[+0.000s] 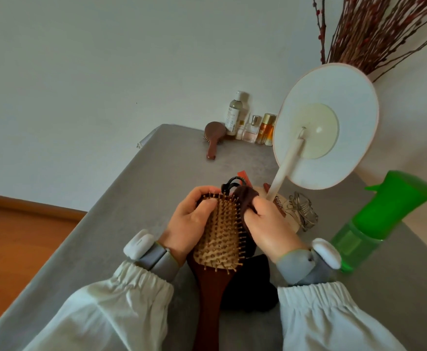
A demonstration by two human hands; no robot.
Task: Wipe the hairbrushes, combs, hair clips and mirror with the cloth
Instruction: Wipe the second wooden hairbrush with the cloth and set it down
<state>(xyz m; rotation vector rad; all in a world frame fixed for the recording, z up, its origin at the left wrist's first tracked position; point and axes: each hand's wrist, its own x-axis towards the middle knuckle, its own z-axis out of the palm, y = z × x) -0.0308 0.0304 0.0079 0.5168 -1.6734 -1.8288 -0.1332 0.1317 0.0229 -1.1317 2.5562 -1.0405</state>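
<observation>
- Two hands work one wooden paddle hairbrush (220, 239), held above the grey table (136, 188) near its front edge in the head view.
- Left hand (189, 224) grips the brush head's far left edge, thumb curled onto the bristles.
- Right hand (265, 224) pinches the dark brown cloth (245, 198) against the brush's right rim.
- Stiff and light, probably; the pins snag soft cloth, so the rim or handle are the best places to grip.
- Round mirror (329, 122), clear hair clip (301, 211) and small brush (213, 135) wait beyond.
</observation>
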